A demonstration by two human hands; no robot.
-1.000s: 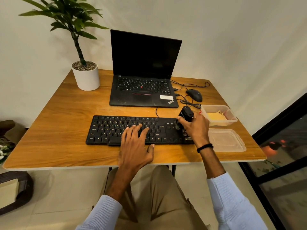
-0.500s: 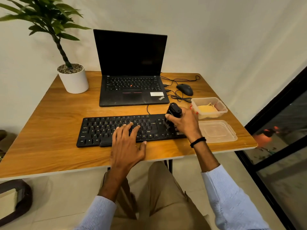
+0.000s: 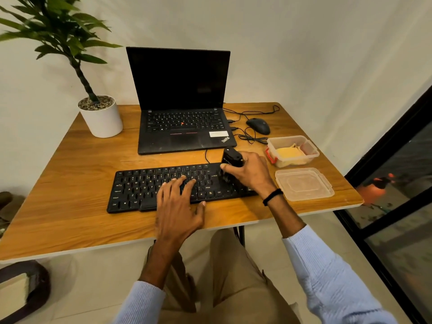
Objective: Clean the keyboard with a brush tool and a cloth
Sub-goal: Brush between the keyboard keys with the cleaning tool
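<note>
flat black keyboard near table's front edge; left hand spread flat on keys. right hand clasps chunky black brush tool (bristles hidden) at its right end.

- 1 keyboard
- 1 brush tool
- 1 laptop
- 1 mouse
- 1 potted plant
- 1 plastic container
- 1 lid
- 1 yellow cloth
- 2 hands: left hand, right hand

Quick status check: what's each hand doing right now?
Right hand grips brush tool at keyboard right end. Left hand flat on keys. Cloth in tub. Nothing blocking.
</note>
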